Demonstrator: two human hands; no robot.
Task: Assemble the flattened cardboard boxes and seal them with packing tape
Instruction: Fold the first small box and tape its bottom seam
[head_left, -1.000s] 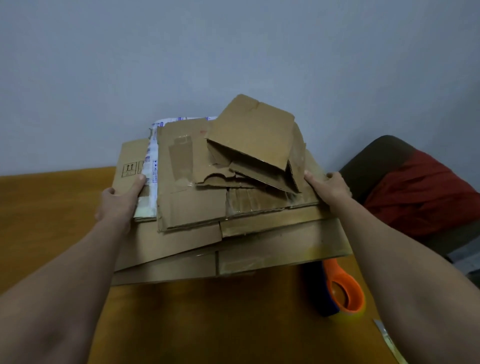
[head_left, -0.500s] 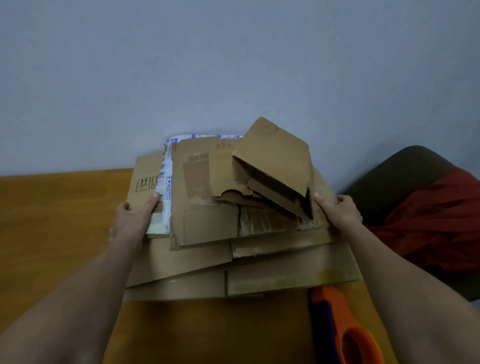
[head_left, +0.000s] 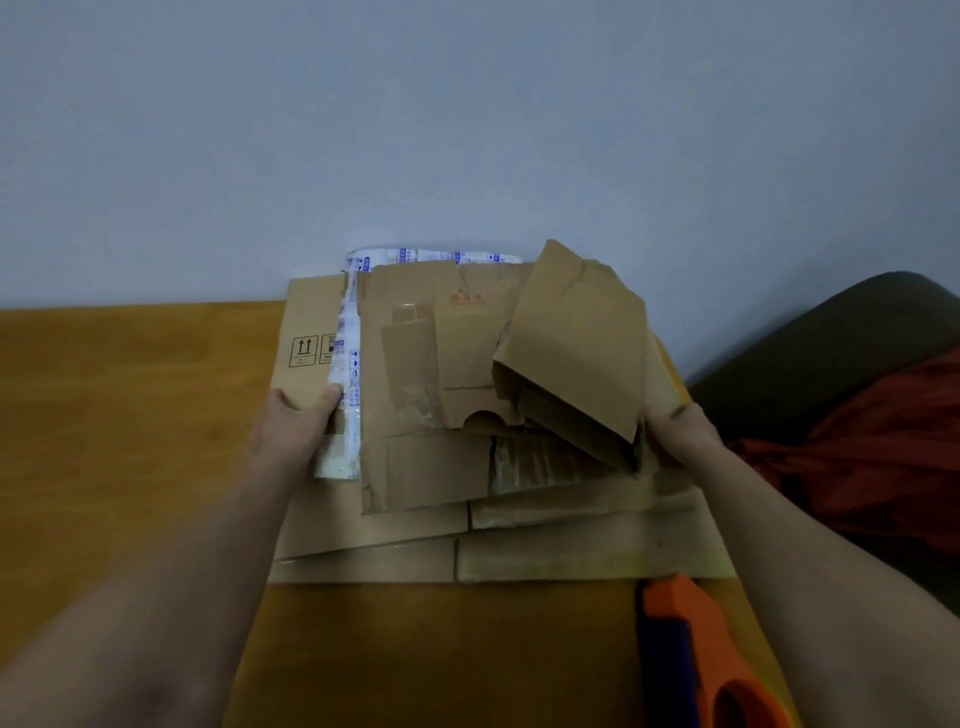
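A stack of several flattened brown cardboard boxes (head_left: 415, 467) lies on the wooden table (head_left: 130, 415), up against the wall. A smaller half-open box (head_left: 576, 338) leans on top at the right. My left hand (head_left: 296, 426) grips the stack's left edge, thumb on top beside a strip of printed white tape (head_left: 348, 364). My right hand (head_left: 675, 431) holds the stack's right edge, just below the small box. An orange and blue tape dispenser (head_left: 691, 649) lies near the table's front right, partly cut off by the frame.
A dark chair (head_left: 810, 353) with red cloth (head_left: 872, 457) on it stands right of the table. A plain wall runs behind the stack. Bare wood shows left of the stack and in front of it.
The stack has come down from a slight lift and been pushed back toward the wall. Both hands kept their hold on its sides. The view tilted down.
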